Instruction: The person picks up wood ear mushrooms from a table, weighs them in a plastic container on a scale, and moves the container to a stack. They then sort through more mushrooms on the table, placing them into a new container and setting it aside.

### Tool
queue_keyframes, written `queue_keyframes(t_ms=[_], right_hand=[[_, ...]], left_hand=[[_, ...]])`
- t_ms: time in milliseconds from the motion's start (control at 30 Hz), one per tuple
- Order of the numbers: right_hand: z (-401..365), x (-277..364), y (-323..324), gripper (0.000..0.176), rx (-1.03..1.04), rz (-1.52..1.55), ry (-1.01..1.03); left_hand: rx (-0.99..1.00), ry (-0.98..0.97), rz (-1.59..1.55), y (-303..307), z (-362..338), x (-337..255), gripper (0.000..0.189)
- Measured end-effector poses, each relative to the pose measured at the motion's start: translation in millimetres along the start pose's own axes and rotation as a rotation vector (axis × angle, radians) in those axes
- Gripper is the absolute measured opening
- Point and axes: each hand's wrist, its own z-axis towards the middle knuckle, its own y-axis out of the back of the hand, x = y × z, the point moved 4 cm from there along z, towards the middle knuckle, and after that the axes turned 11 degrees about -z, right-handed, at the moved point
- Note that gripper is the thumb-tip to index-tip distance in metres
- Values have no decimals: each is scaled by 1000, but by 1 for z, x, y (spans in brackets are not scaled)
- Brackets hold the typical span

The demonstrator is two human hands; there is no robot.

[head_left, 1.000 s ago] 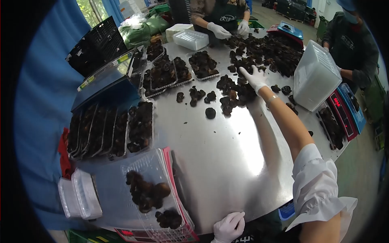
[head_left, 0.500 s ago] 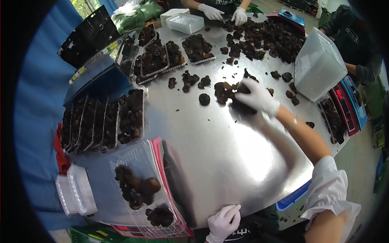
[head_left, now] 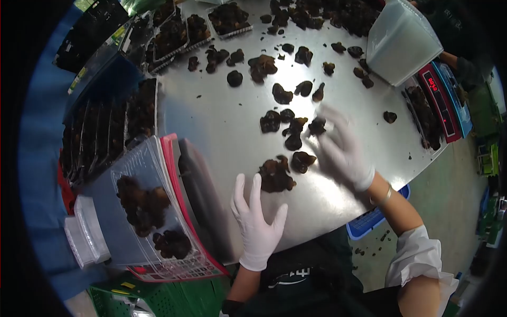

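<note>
My left hand, in a white glove, hovers over the near table edge with its fingers spread and nothing in them. Just beyond its fingertips lies a large clump of dark wood ear mushroom, beside a smaller mushroom piece. My right hand, also gloved and blurred by motion, is over the right-centre of the table. Its fingers look apart, and a small dark mushroom piece is close to their tips. Several more mushroom pieces lie loosely grouped ahead of both hands.
At the left, a scale bears a clear tray with mushroom clumps. Filled trays stand behind it. White trays are stacked at the right near another scale. A blue basket sits below the table edge.
My left hand has risen from the near edge and opened. My right hand has come nearer from the far mushroom clump, and several pieces now lie spread nearer me. The view has tilted downward.
</note>
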Motion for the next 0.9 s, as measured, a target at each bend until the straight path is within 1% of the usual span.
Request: queue_keyframes(t_ms=[67, 100, 133, 167, 200, 233, 300, 333, 400, 433, 467, 533, 567, 600, 633, 667, 733, 767, 800, 867, 900], right_hand=[[14, -7, -3, 39, -139, -224, 45], [12, -7, -2, 39, -130, -219, 39], [12, -5, -6, 38, 87, -73, 80], [10, -3, -13, 38, 305, 75, 121], [-2, 4, -14, 34, 285, 62, 189], [-10, 8, -8, 33, 288, 76, 162], [-24, 11, 8, 30, 269, 120, 91], [-29, 10, 8, 30, 273, 122, 90], [-42, -2, 11, 34, 87, 82, -130], [-52, -4, -1, 39, 29, 159, -207], [-55, 6, -3, 42, 12, -97, -28], [-63, 29, -12, 43, 273, 149, -92], [-65, 48, -9, 42, 244, 15, 119], [-69, 58, -9, 42, 270, -32, 165], [-69, 62, -9, 41, 248, 8, 154], [-69, 64, -10, 41, 225, 49, 143], [-68, 53, -17, 39, 125, 291, -123], [-63, 52, -18, 37, 138, 322, -258], [-52, 53, -19, 37, 142, 327, -256], [-26, 67, -20, 34, 110, 121, 64], [-16, 75, -27, 33, 130, 18, 120]], left_hand=[[39, -34, 88, -1, 3, -1, 78], [14, -17, 71, -2, 3, 1, 70], [15, -12, 73, -3, 4, 3, 70], [14, -37, 79, -3, 5, 3, 60], [14, -60, 85, -2, 5, 4, 51], [16, -54, 88, -2, 3, 7, 51], [-42, -53, 26, -1, 1, 12, 29], [-42, -50, 26, -1, 1, 13, 29], [-90, -48, -55, 2, 0, 13, 20], [-100, -35, -78, 2, 0, 13, 18], [-97, -34, -77, 1, 1, 13, 18], [-129, -49, -125, 3, 0, 13, 18], [-128, -44, -121, 4, -2, 15, 18], [-118, -84, -123, 6, -4, 15, 18], [-109, -124, -124, 7, -7, 15, 19], [-112, -119, -119, 8, -10, 15, 19], [-173, -113, -132, 13, -18, 15, 18], [-175, -110, -126, 15, -19, 17, 18], [-184, -112, -150, 17, -21, 21, 18], [-191, -109, -171, 19, -23, 24, 18], [-227, -58, -248, 19, -21, 26, 18]])
